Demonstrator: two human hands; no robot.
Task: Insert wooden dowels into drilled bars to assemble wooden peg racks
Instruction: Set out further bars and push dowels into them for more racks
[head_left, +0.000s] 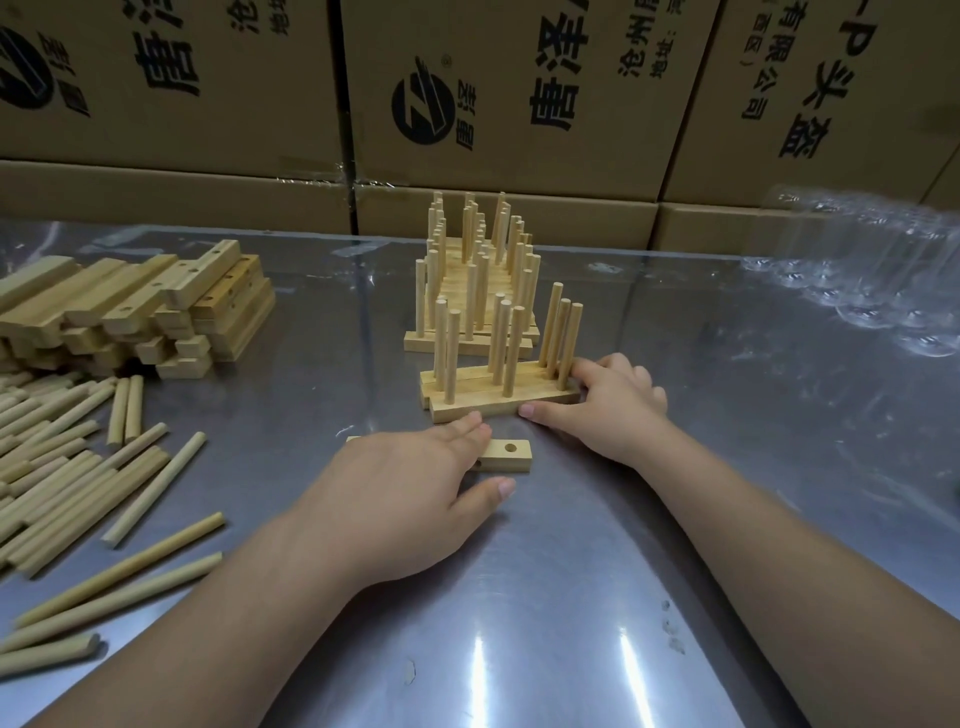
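we record the left hand lying flat, fingers straight and together, over a short pale wooden bar with a round drilled hole. it grips nothing, and its thumb rests on the scratched steel table top just in front of the bar. only the bar's right end and a left corner show.

the right hand clasps the right end of a near cluster of finished pale wooden peg racks, thumb stretched along the front bar and fingers reaching behind the end dowels. the cluster stands upright just beyond the drilled bar.

a longer row of finished racks stands behind. at left we note a stack of drilled bars and loose round wooden dowels lying flat. brown printed cardboard cartons line the far edge, and crumpled clear plastic film lies at right.
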